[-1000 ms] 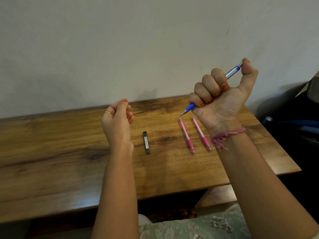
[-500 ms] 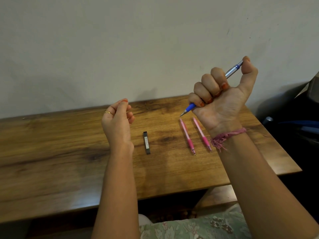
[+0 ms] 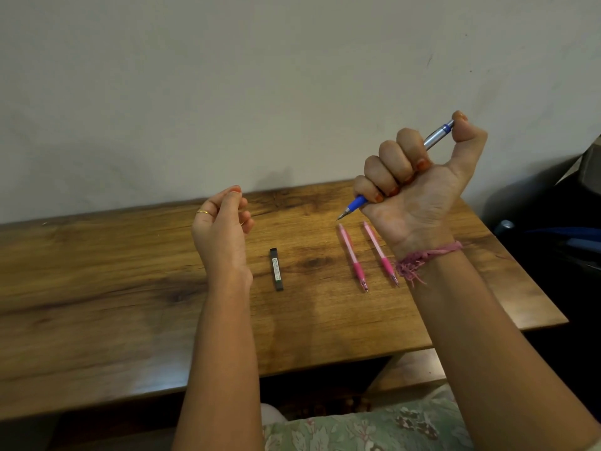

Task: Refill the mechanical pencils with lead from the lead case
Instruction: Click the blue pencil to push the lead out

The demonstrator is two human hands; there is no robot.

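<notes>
My right hand (image 3: 419, 196) is raised above the table and grips a blue and silver mechanical pencil (image 3: 435, 138) in a fist. Its thumb presses on the top end, and the tip points down and to the left. My left hand (image 3: 221, 229) is held up to the left with its fingers curled toward the thumb, and nothing shows between them. A black lead case (image 3: 276, 269) lies on the wooden table (image 3: 130, 288) between my hands. Two pink mechanical pencils (image 3: 353, 257) (image 3: 379, 252) lie side by side under my right hand.
A pale wall rises behind the table's far edge. Dark objects (image 3: 559, 229) stand off the table's right end. The table's near edge runs just above my lap.
</notes>
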